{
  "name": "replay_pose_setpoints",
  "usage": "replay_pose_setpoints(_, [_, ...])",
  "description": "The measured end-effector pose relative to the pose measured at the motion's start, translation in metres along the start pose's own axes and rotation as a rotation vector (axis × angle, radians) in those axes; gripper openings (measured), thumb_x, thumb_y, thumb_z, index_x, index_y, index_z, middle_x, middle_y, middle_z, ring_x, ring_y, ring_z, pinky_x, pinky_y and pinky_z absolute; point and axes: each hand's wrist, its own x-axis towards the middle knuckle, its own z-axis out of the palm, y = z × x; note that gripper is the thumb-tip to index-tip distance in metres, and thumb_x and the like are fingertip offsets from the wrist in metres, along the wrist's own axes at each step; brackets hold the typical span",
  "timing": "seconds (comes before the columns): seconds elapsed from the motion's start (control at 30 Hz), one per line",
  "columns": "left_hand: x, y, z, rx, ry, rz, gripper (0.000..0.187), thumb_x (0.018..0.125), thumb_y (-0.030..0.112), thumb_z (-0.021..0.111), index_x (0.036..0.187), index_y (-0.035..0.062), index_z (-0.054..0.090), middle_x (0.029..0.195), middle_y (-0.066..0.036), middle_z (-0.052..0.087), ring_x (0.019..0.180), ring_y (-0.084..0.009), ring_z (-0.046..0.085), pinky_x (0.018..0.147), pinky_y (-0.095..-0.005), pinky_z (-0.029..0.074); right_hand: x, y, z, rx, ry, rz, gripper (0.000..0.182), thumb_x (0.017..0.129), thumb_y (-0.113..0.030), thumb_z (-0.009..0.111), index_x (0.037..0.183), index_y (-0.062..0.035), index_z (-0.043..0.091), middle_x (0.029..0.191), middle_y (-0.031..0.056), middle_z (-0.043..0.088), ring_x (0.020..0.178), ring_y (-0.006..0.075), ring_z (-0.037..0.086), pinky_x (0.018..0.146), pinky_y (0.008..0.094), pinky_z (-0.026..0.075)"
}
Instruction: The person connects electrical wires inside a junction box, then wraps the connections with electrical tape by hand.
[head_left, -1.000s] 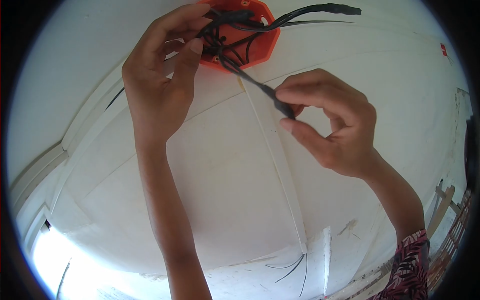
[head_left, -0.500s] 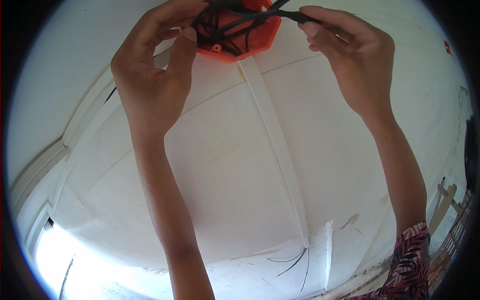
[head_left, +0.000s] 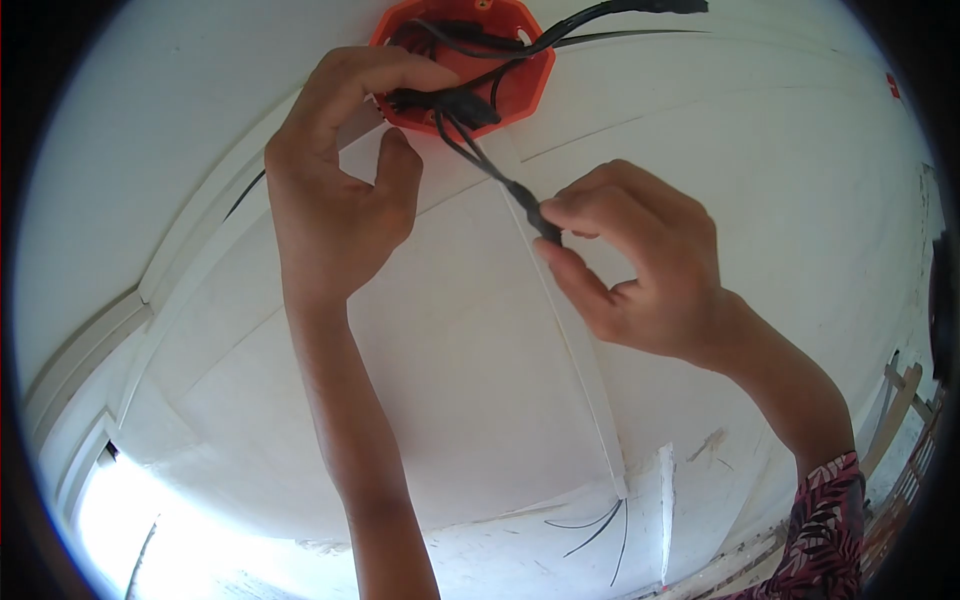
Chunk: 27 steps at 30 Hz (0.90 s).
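Observation:
An orange octagonal junction box (head_left: 543,82) is at the top of the view, with black wires inside. My left hand (head_left: 335,200) is at its lower left rim; the fingers reach into the box against the wires, and the thumb stands apart below. Between the thumb and fingertips of my right hand (head_left: 655,260) is a tape-wrapped wire joint (head_left: 521,196), pulled down out of the box. Another taped bundle (head_left: 468,107) lies at the box's lower edge. A thick black cable (head_left: 590,17) sticks out to the upper right, its end free.
White trunking (head_left: 580,370) runs down the pale wall from the box. Loose black wires (head_left: 600,525) poke out at its lower end. More trunking (head_left: 90,340) follows the left edge. Wooden pieces (head_left: 893,420) stand at the lower right, and bright light comes from the lower left.
My right hand has moved from the upper right down toward the centre and now grips a wire joint below the box. My left thumb has come away from the box. The thick cable hangs free.

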Motion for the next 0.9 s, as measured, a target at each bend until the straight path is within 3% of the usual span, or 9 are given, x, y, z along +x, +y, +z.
replay_pose_setpoints(0.07, [-0.001, 0.002, -0.001, 0.03, -0.03, -0.03, 0.043, 0.076, -0.02, 0.053, 0.112, -0.0016, 0.066, 0.115, -0.01, 0.066, 0.11, -0.0189, 0.062, 0.104, -0.0347, 0.045, -0.001, -0.002, 0.006, 0.043, 0.033, 0.018, 0.026, 0.069, 0.004, 0.074, 0.087, -0.0034, 0.058, 0.077, 0.0079, 0.062, 0.068, 0.024, 0.062, 0.055, 0.0346, 0.049])
replay_pose_setpoints(0.2, [-0.001, 0.004, 0.007, -0.006, 0.048, -0.045, 0.047, 0.072, -0.019, 0.051, 0.112, 0.0009, 0.066, 0.112, -0.009, 0.067, 0.106, -0.0207, 0.064, 0.099, -0.0342, 0.048, 0.003, -0.011, 0.001, 0.092, 0.042, 0.012, 0.025, 0.07, 0.006, 0.072, 0.088, -0.003, 0.058, 0.077, 0.0084, 0.061, 0.067, 0.0244, 0.061, 0.055, 0.0345, 0.049])
replay_pose_setpoints(0.27, [0.0, 0.002, 0.007, 0.018, 0.088, -0.031, 0.047, 0.071, -0.015, 0.051, 0.111, 0.0033, 0.066, 0.108, -0.009, 0.067, 0.099, -0.0217, 0.067, 0.094, -0.0332, 0.051, 0.009, -0.009, -0.01, 0.027, -0.007, -0.077, 0.028, 0.073, 0.011, 0.071, 0.099, 0.0051, 0.061, 0.084, 0.0155, 0.066, 0.068, 0.0227, 0.066, 0.058, 0.0291, 0.054])
replay_pose_setpoints(0.37, [0.0, 0.005, 0.003, -0.046, 0.134, -0.036, 0.049, 0.071, -0.014, 0.051, 0.115, 0.003, 0.064, 0.108, -0.009, 0.068, 0.102, -0.0227, 0.066, 0.097, -0.0341, 0.049, 0.017, -0.007, -0.015, 0.019, 0.124, -0.004, 0.024, 0.077, 0.01, 0.067, 0.101, 0.004, 0.063, 0.086, 0.0128, 0.066, 0.07, 0.0173, 0.064, 0.062, 0.0268, 0.052])
replay_pose_setpoints(0.47, [0.002, 0.005, 0.0, -0.037, 0.018, -0.012, 0.051, 0.087, 0.011, 0.064, 0.133, -0.0003, 0.046, 0.126, -0.017, 0.056, 0.116, -0.0242, 0.06, 0.099, -0.0374, 0.049, 0.021, 0.001, -0.021, 0.003, 0.169, 0.066, 0.023, 0.077, 0.01, 0.066, 0.098, 0.0017, 0.064, 0.083, 0.0091, 0.065, 0.068, 0.0138, 0.062, 0.063, 0.0247, 0.05])
replay_pose_setpoints(0.57, [0.001, -0.003, 0.002, -0.312, 0.111, -0.058, 0.046, 0.084, 0.013, 0.071, 0.125, -0.0015, 0.055, 0.116, -0.017, 0.06, 0.109, -0.0269, 0.064, 0.092, -0.0395, 0.053, 0.022, 0.003, -0.017, 0.011, 0.177, 0.11, 0.021, 0.078, 0.009, 0.066, 0.098, 0.0017, 0.065, 0.083, 0.0083, 0.066, 0.069, 0.0125, 0.062, 0.064, 0.0236, 0.05])
replay_pose_setpoints(0.63, [-0.002, 0.001, -0.005, -0.015, 0.029, -0.003, 0.059, 0.071, -0.02, 0.049, 0.126, 0.0005, 0.051, 0.126, -0.011, 0.06, 0.117, -0.0233, 0.061, 0.106, -0.0373, 0.046, 0.018, -0.001, -0.013, 0.048, 0.163, 0.089, 0.02, 0.076, 0.007, 0.068, 0.095, 0.0, 0.065, 0.083, 0.0093, 0.066, 0.07, 0.015, 0.064, 0.063, 0.0257, 0.051])
replay_pose_setpoints(0.77, [-0.003, -0.001, -0.004, -0.183, 0.036, -0.064, 0.052, 0.069, -0.014, 0.051, 0.115, 0.0057, 0.065, 0.116, -0.009, 0.066, 0.107, -0.0234, 0.062, 0.1, -0.0373, 0.046, 0.003, -0.016, 0.011, 0.005, 0.027, -0.091, 0.027, 0.066, 0.004, 0.074, 0.088, -0.006, 0.062, 0.081, 0.0062, 0.064, 0.066, 0.0212, 0.062, 0.053, 0.0314, 0.05])
replay_pose_setpoints(0.9, [-0.003, 0.006, -0.009, -0.003, -0.065, 0.015, 0.047, 0.066, -0.014, 0.055, 0.102, 0.0112, 0.072, 0.121, -0.007, 0.065, 0.11, -0.0253, 0.06, 0.098, -0.0383, 0.046, 0.009, -0.017, 0.008, 0.078, -0.096, -0.148, 0.023, 0.075, 0.0, 0.071, 0.096, 0.0003, 0.063, 0.087, 0.0137, 0.066, 0.064, 0.025, 0.062, 0.055, 0.0329, 0.051])
